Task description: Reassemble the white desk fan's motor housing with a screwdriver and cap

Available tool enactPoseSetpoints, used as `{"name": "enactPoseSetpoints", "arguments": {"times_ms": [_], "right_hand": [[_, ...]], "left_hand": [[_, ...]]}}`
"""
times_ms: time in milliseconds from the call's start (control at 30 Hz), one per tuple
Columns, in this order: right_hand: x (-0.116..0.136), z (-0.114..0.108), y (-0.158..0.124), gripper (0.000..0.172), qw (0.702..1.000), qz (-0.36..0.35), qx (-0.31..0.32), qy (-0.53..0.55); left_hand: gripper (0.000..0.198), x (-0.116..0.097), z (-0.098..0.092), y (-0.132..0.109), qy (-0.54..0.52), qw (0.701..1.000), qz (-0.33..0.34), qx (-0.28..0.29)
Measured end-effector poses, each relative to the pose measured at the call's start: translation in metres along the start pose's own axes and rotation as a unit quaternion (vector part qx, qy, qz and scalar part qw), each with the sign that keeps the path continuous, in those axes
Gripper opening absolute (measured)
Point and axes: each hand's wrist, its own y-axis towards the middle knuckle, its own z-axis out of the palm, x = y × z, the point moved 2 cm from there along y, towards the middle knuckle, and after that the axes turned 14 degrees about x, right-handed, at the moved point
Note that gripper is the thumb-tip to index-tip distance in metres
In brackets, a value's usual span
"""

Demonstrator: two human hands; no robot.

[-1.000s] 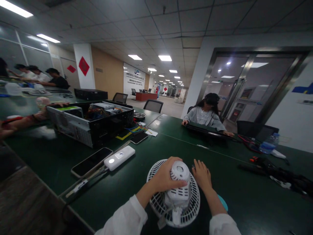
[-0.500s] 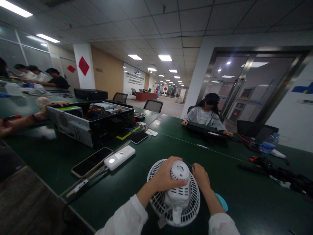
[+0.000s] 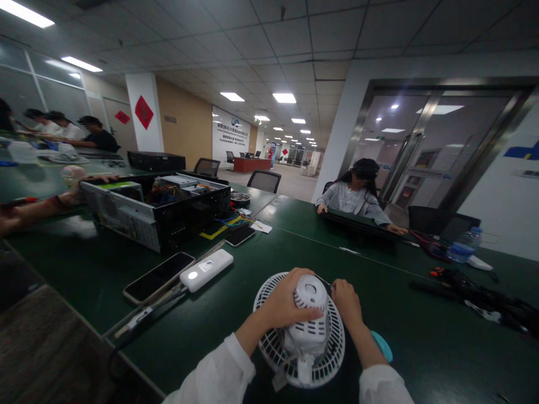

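Observation:
A white fan lies with its round grille down on the green table and its motor housing up. My left hand is wrapped around the housing from the left, thumb across its near side. On the far right side of the fan, my right hand is closed around a thin metal shaft, which looks like a screwdriver's. That shaft points left toward the housing; the handle is hidden in my fingers. Partly behind my right forearm lies a turquoise object, its kind unclear.
Left of the fan lie a white power bank with a cable, a phone and another phone. An open computer case stands beyond. Across the table, a person holds a dark flat panel. A water bottle stands far right.
The thin shaft by my right hand shows brighter now. My hands and the fan are nearly still. The person opposite has shifted the dark panel slightly.

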Motion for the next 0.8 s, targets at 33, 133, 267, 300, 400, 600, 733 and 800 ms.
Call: {"name": "enactPoseSetpoints", "arguments": {"times_ms": [33,133,267,300,400,600,733,800], "right_hand": [[-0.0001,-0.0001,-0.0003,0.02,1.0,0.003,-0.001,0.0],[-0.0009,-0.0002,-0.0012,0.02,1.0,0.012,0.0,0.002],[-0.002,0.0003,-0.0016,0.021,1.0,0.014,0.007,0.008],[-0.0022,0.0005,-0.0016,0.022,1.0,0.015,0.008,0.01],[-0.0025,0.0012,-0.0012,0.024,1.0,0.017,0.01,0.019],[-0.0034,0.0015,0.0001,0.024,0.999,0.014,0.014,0.046],[-0.0043,0.0018,0.001,0.024,0.997,0.016,0.014,0.073],[-0.0047,0.0027,0.0007,0.023,0.995,0.018,0.011,0.094]], "left_hand": [[0.064,0.0003,0.0001,0.0001,0.0,1.0,0.002,-0.001],[0.065,0.001,0.0002,0.0002,-0.001,1.0,0.004,-0.002],[0.065,0.001,0.0004,-0.0001,0.004,1.0,-0.007,-0.001],[0.065,0.001,0.0005,-0.0003,0.006,1.0,-0.01,-0.001],[0.065,0.0011,0.0007,-0.0007,0.008,1.0,-0.008,0.0],[0.065,-0.0002,0.0,-0.0008,0.006,1.0,0.001,-0.002],[0.066,-0.0007,0.0004,-0.0008,0.004,1.0,-0.002,0.0],[0.066,-0.0001,0.0008,-0.0007,0.002,1.0,-0.004,0.001]]}}
